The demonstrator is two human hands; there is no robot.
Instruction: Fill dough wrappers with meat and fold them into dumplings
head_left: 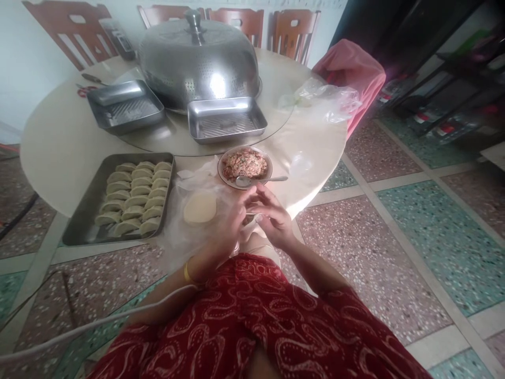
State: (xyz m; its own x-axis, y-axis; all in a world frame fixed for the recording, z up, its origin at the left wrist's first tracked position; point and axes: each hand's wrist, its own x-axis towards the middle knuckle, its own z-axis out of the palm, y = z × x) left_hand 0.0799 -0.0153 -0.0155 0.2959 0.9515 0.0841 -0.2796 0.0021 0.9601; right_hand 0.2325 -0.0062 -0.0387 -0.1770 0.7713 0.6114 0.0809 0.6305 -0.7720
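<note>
My left hand (234,215) and my right hand (275,218) meet over the table's near edge, fingers curled around a dumpling (248,219). A bit of filling shows between the fingers; most of the dumpling is hidden. Just beyond lies a bowl of minced filling (245,163), with a metal spoon (243,181) resting on its near rim. To the left, a round dough wrapper (200,207) lies flat on a floured plastic sheet (177,231). Farther left, a metal tray (82,210) holds several rows of folded dumplings (136,191).
Behind the bowl stand two metal pans (228,126) and a large domed steamer lid (197,58) on the round table (51,137). A crumpled plastic bag (327,100) lies at the right. A pink-covered chair (355,68) and wooden chairs (236,23) surround the table.
</note>
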